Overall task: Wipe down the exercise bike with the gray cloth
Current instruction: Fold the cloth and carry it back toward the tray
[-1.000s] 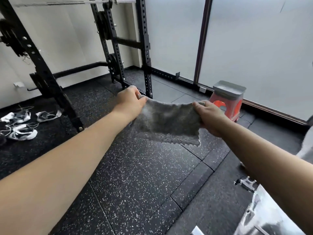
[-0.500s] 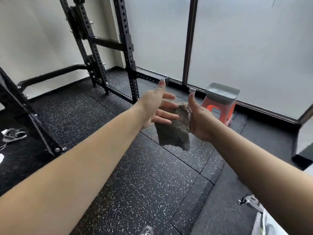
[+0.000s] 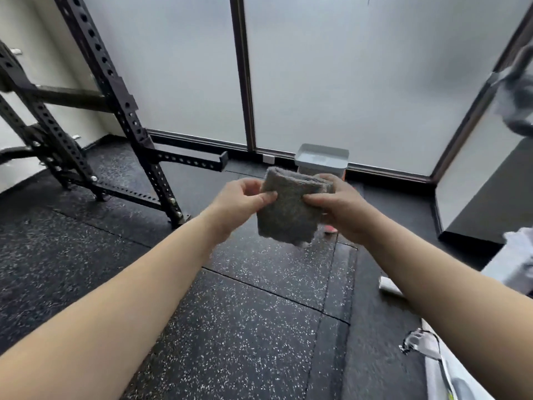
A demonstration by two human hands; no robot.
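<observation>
Holding the gray cloth [image 3: 288, 209] up in the air, two hands pinch it: the left hand [image 3: 239, 203] grips its left edge and the right hand [image 3: 340, 206] grips its right edge. It is folded over and hangs above the black speckled floor [image 3: 245, 327]. No words can be read anywhere. One black rack [image 3: 115, 105] with many holes stands to the left. One gray-topped stool [image 3: 321, 158] sits just behind the cloth, partly hidden by it, near the frosted glass wall [image 3: 346, 76].

black speckled rubber floor [image 3: 245, 327] fills the lower frame; a black rack [image 3: 121, 116] stands at upper left, a gray-topped stool [image 3: 321, 157] at upper centre.
</observation>
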